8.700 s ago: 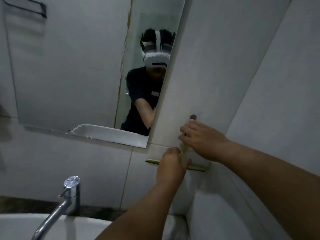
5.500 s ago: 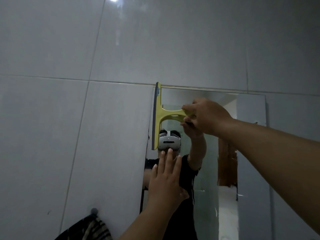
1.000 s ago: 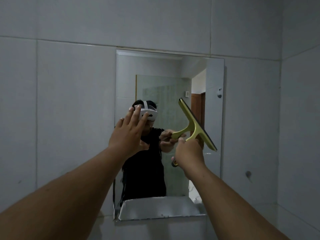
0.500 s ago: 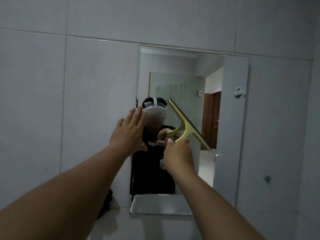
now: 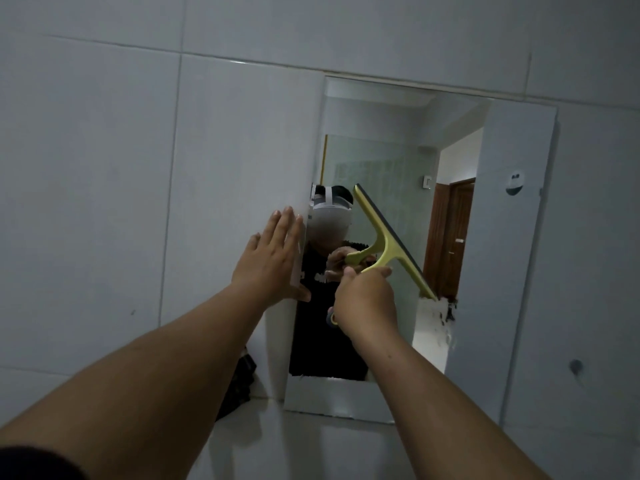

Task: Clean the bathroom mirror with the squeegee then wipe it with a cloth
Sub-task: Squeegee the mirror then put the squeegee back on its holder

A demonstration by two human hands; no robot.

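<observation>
We are mid-squeegee: our right hand (image 5: 365, 299) grips the squeegee (image 5: 388, 242), its blade tilted on the mirror (image 5: 512, 271). Our left hand (image 5: 272, 259) lies flat, fingers straight, beside it at the mirror's edge. The cloth wipe seems still to come; no cloth is in either hand.

Yellow squeegee (image 5: 388, 242) (dark blade edge); pale grey wall tiles (image 5: 104, 168); brown door reflected.

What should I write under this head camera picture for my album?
Right hand holds a yellow squeegee to the bathroom mirror.
</observation>
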